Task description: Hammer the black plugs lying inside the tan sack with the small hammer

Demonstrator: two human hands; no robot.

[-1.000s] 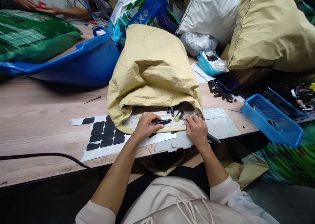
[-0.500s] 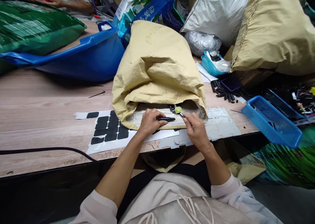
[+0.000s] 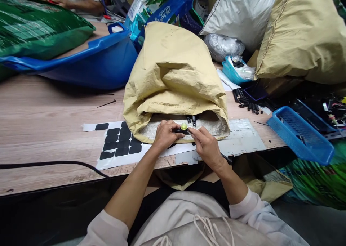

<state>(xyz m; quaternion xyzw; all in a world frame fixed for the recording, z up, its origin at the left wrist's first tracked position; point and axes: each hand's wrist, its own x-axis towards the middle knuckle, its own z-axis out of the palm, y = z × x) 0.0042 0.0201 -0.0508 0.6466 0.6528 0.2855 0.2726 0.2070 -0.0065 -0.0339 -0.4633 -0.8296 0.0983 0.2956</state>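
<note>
My left hand (image 3: 165, 134) is closed on a small black pen-like piece (image 3: 177, 130) at the mouth of a yellow sack (image 3: 175, 73). My right hand (image 3: 207, 145) pinches a thin tool, mostly hidden by the fingers; a dark rod (image 3: 226, 159) shows under that wrist. A round yellow-green piece (image 3: 184, 126) sits between the hands, over the black piece; whether it is fixed to it or to the tool I cannot tell. Just inside the sack's mouth lie several small black parts (image 3: 193, 120).
White sheet with black rounded stickers (image 3: 119, 141) lies left of the sack. A blue basin (image 3: 94, 66) stands at the back left, a blue basket (image 3: 300, 134) at the right edge. Loose black parts (image 3: 248, 103) lie nearby. Another person's hand (image 3: 65, 3) shows at far left.
My right hand has moved left, bringing the yellow-green piece over the black piece in my left hand. The left hand has stayed nearly in place.
</note>
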